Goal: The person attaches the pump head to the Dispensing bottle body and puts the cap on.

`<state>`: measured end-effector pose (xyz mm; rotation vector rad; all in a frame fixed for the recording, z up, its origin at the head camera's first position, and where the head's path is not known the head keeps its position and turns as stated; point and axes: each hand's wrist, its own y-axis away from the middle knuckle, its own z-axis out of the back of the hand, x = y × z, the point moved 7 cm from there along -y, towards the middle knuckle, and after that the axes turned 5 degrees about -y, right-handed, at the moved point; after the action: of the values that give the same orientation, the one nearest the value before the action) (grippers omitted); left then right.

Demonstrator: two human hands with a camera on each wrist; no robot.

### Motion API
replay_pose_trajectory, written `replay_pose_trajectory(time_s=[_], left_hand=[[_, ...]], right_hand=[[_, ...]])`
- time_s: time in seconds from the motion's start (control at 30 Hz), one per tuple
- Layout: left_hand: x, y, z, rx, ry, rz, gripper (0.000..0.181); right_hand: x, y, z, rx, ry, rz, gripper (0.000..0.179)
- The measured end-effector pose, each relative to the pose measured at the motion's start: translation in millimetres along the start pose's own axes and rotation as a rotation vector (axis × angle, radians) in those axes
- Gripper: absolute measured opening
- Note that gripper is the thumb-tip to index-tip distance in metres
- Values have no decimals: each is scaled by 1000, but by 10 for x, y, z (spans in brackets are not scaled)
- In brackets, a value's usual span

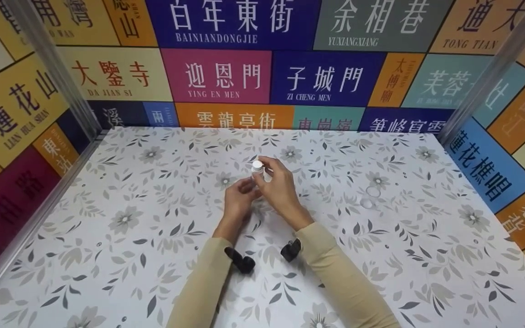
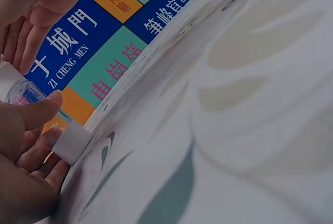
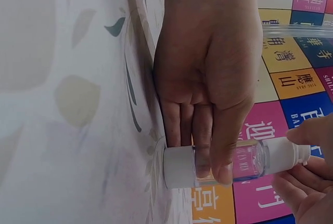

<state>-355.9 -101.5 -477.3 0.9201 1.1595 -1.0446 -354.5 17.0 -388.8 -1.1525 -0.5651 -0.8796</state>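
A small see-through bottle (image 3: pixel 247 161) with a white base (image 2: pixel 72 143) and a white top (image 1: pixel 257 165) stands upright between the two hands. Low on its clear body, the left hand (image 1: pixel 239 200) grips it between thumb and fingers, with the white base showing beneath. The right hand (image 1: pixel 280 184) holds the white top, its thumb and fingertips on opposite sides in the right wrist view. Close under the base lies the tabletop (image 3: pixel 104 182).
On the tabletop right of the hands lies a clear, round see-through piece (image 1: pixel 367 202). Upright panels (image 1: pixel 217 75) printed with coloured signs border the back and both sides of the table. Black wrist cameras (image 1: pixel 243 263) sit at the sleeves.
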Motion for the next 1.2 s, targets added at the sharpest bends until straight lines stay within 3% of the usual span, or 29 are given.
replay_pose_trajectory(time_s=[0.3, 0.53, 1.2], left_hand=[[1, -1, -11, 5, 35, -1, 43], [16, -20, -17, 1, 4, 8, 42], [-8, -14, 4, -2, -33, -44, 43]], right_hand=[[-13, -4, 8, 5, 15, -7, 31], [-2, -7, 23, -9, -8, -8, 33], [-14, 4, 56, 23, 1, -23, 38]])
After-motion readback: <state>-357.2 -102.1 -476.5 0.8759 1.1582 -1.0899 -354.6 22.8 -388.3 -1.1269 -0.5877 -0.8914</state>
